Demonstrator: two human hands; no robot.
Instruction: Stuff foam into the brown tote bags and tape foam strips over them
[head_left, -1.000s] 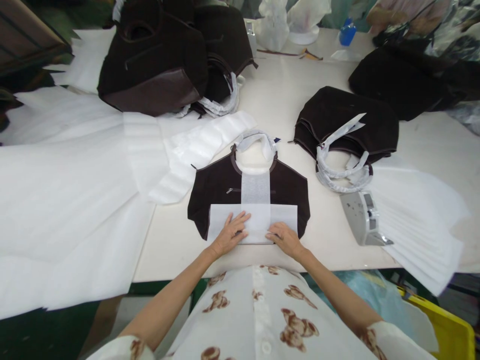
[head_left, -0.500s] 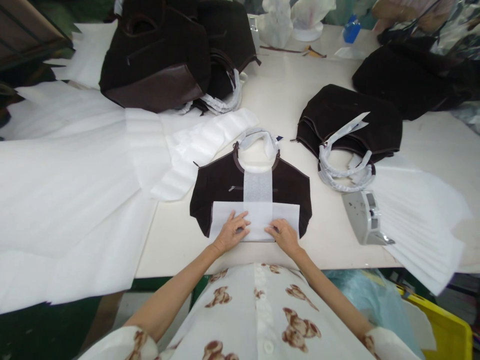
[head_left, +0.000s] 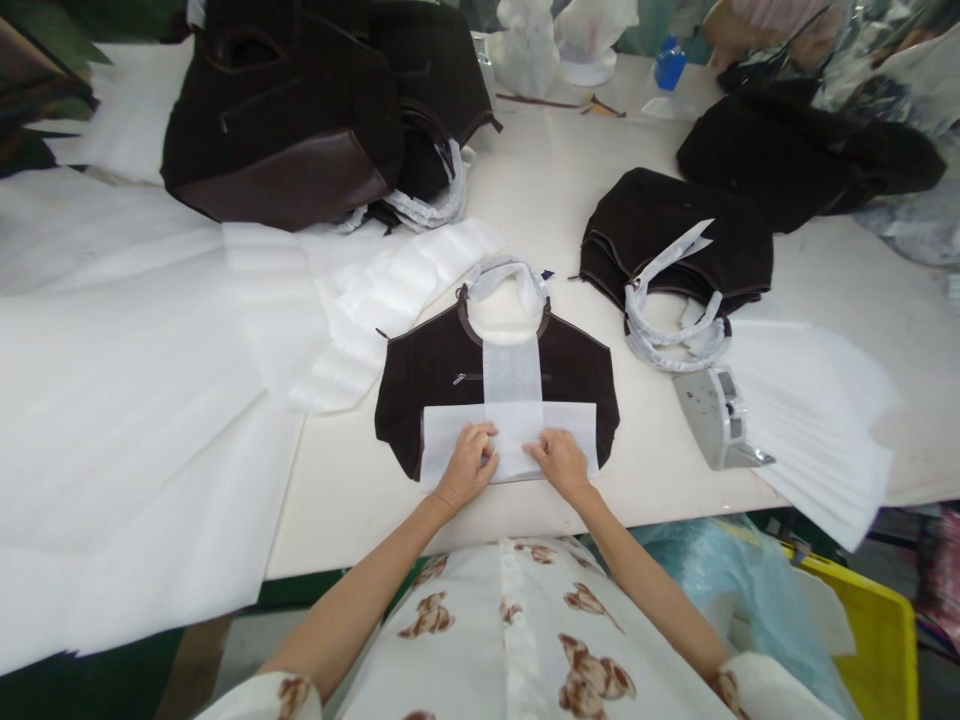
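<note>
A dark brown handbag (head_left: pixel 577 365) lies flat on the table before me, its handle (head_left: pixel 499 270) wrapped in white and pointing away. A white sheet (head_left: pixel 450 425) covers the bag's lower part, and a narrower translucent white strip (head_left: pixel 512 370) runs from the handle opening down to it. My left hand (head_left: pixel 469 465) has its fingers curled together on the sheet, left of the middle. My right hand (head_left: pixel 560 460) is closed in a pinch at the sheet, right of the middle. What lies under the fingertips is partly hidden.
Large white sheets (head_left: pixel 150 430) spread over the left side. Several dark bags (head_left: pixel 277 120) are piled at the back left, and others (head_left: pixel 697 235) lie at right. A grey tape dispenser (head_left: pixel 716 420) stands near white sheets (head_left: pixel 810 410). A yellow crate (head_left: pixel 874 620) sits below; a person's arm (head_left: pixel 735 25) shows behind.
My left fingers have drawn closer together from a more spread pose. My right hand has shifted slightly on the sheet. The view has turned a little; the bag stays in place.
</note>
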